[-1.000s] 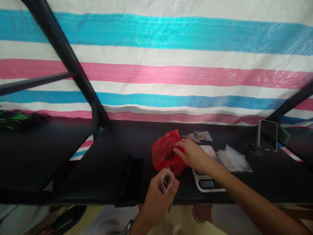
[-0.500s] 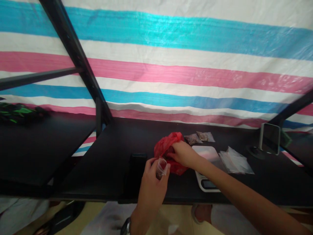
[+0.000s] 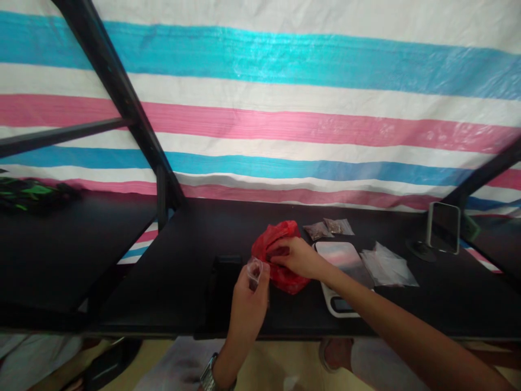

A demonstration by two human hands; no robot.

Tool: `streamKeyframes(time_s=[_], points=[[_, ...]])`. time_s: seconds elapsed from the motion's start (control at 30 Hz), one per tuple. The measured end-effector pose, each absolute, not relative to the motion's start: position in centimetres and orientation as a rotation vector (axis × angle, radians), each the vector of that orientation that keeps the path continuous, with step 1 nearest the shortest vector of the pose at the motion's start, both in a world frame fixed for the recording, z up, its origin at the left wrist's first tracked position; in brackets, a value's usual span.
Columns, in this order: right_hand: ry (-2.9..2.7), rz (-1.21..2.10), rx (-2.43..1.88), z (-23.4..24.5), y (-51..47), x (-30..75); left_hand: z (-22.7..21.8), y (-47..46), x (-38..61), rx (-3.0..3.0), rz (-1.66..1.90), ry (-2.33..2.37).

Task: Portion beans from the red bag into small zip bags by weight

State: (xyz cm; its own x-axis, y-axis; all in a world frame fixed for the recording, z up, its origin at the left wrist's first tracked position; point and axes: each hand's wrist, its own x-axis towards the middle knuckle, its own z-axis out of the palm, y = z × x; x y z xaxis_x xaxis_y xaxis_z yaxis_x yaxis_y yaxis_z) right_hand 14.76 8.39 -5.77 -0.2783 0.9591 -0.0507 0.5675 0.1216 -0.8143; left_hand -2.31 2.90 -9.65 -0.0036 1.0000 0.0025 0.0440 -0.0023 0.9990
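My left hand (image 3: 250, 298) is closed around a small clear plastic bag (image 3: 255, 269), holding its mouth upward and spread. Just to the right, a crumpled red plastic bag (image 3: 287, 279) lies on the black table with its top gaping. The fingers of my right hand (image 3: 295, 258) are bent together at the red bag's opening, close to the clear bag. What they pinch, if anything, is too small to make out. The red bag's contents are mostly hidden behind that hand.
Right of the red bag sits a white kitchen scale (image 3: 344, 258), partly under my right forearm. Two filled small bags (image 3: 318, 231) lie behind it. Empty clear bags (image 3: 388, 266) are stacked to its right, before a phone on a stand (image 3: 443, 228). A black frame post (image 3: 118, 92) rises left.
My left hand with the clear bag has shifted slightly left. My right hand has drawn back from inside the red bag toward its opening, nearer the clear bag.
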Motion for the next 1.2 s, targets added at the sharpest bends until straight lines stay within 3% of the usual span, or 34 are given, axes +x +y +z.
streamKeyframes(time_s=[0.43, 0.83, 1.2], points=[[-1.502, 1.290, -1.269, -1.0, 5.3, 17.9, -9.7, 2.5, -1.7, 1.515, 1.268, 1.316], [-2.011, 0.513, -1.194, 0.3, 1.6, 14.0, -9.9, 2.4, -1.0, 1.611, 1.257, 1.366], [-1.942, 0.354, -1.179, 0.1, 2.3, 15.5, -9.7, 2.3, -1.0, 1.673, 1.363, 1.384]])
